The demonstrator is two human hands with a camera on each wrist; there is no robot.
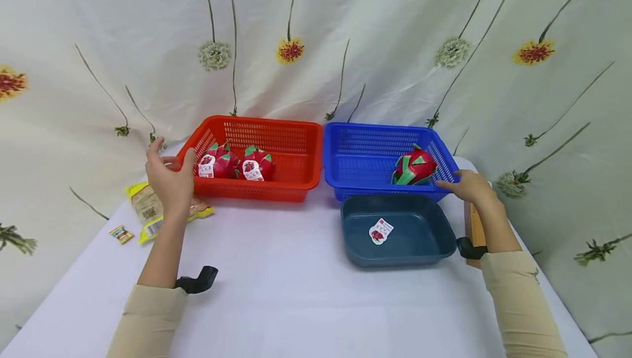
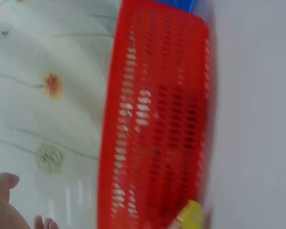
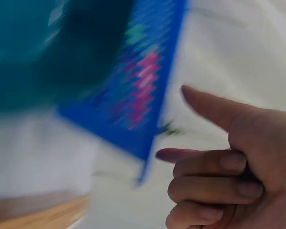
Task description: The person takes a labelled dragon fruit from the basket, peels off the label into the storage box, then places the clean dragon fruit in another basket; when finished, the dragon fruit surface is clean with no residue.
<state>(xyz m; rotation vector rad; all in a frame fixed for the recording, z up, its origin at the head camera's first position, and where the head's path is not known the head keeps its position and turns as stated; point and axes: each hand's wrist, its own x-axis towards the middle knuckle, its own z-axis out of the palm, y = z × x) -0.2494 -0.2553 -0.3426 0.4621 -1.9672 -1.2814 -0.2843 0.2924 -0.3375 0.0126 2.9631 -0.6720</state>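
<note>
My left hand (image 1: 170,177) is raised beside the left end of the red basket (image 1: 257,189), thumb and fingers apart, holding nothing. Two dragon fruits, a left one (image 1: 226,162) and a right one (image 1: 261,162), lie in that basket with white stickers on them. At the right end of the blue basket (image 1: 365,182) is my right hand (image 1: 471,185). Its thumb and index finger (image 3: 214,107) stand apart while the other fingers curl, and nothing is between them. A single dragon fruit (image 1: 416,166) lies in the blue basket, at its right side.
A dark teal tray (image 1: 400,259) with a dragon fruit sticker (image 1: 380,232) inside stands before the blue basket. Yellow-edged food packets (image 1: 148,204) and a small packet (image 1: 120,234) lie at left. An orange-brown box (image 1: 475,226) is under my right forearm. A flowered cloth hangs behind.
</note>
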